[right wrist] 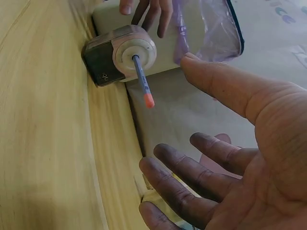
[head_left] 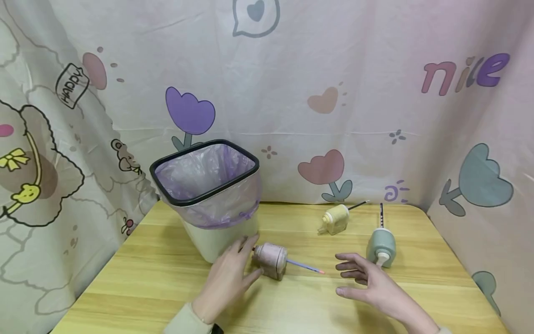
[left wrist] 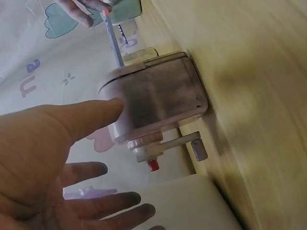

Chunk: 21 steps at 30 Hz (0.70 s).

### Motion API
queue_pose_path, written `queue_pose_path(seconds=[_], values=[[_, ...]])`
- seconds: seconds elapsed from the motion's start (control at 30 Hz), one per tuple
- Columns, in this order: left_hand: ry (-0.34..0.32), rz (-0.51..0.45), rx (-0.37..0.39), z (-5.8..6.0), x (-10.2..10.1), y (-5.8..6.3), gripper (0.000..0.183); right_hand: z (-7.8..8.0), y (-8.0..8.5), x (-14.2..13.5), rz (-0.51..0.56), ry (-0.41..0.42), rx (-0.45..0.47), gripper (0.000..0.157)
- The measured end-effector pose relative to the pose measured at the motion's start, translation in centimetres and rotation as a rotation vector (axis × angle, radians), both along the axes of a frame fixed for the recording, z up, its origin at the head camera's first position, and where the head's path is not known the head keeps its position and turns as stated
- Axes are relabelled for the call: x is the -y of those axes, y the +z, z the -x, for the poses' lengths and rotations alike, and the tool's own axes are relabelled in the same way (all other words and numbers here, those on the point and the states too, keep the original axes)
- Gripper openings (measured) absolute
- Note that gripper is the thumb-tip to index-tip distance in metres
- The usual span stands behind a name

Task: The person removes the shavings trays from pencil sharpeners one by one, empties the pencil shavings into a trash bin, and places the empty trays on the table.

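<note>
A pink crank pencil sharpener [head_left: 273,260] stands on the wooden table, with a blue pencil [head_left: 306,266] sticking out of its right side. Its crank handle [left wrist: 178,143] with a red knob shows in the left wrist view, on the side facing the bin. My left hand [head_left: 228,274] is beside the sharpener, fingers spread and thumb near its body; whether the thumb touches it I cannot tell. To the right, my right hand [head_left: 371,283] hovers over the table with fingers apart, holding nothing. The pencil's coral end [right wrist: 149,100] points toward it.
A white trash bin [head_left: 221,239] with a black rim and purple liner stands behind my left hand. Farther back is a yellow sharpener [head_left: 337,220] with a dark pencil; a green sharpener [head_left: 381,243] with a patterned pencil stands beyond my right hand. Printed curtains [head_left: 275,93] enclose the table.
</note>
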<state>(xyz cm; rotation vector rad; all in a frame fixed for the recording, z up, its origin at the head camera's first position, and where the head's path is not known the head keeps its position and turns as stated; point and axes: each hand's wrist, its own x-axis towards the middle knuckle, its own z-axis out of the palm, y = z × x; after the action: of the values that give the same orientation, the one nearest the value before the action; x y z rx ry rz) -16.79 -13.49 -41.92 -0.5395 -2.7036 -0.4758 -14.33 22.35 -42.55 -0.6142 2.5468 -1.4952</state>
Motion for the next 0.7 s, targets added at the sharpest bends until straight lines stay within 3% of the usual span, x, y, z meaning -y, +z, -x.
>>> queue_pose_path(seconds=[0.3,0.43,0.6,0.7], values=[[-0.065,0.002,0.020,1.0,0.2,-0.5,0.087,0.4,-0.7,1.0,-0.062,-0.022,-0.082,0.060],[-0.090,-0.007,0.061,1.3,0.2,-0.6,0.087,0.5,-1.0,1.4,-0.088,-0.032,-0.058,0.061],[-0.151,-0.034,0.163,1.7,-0.4,-0.4,0.084,0.5,-1.1,1.6,-0.102,-0.058,-0.011,0.063],[-0.180,-0.042,0.178,1.9,-0.8,-0.1,0.081,0.5,-1.2,1.7,-0.105,-0.058,-0.014,0.063]])
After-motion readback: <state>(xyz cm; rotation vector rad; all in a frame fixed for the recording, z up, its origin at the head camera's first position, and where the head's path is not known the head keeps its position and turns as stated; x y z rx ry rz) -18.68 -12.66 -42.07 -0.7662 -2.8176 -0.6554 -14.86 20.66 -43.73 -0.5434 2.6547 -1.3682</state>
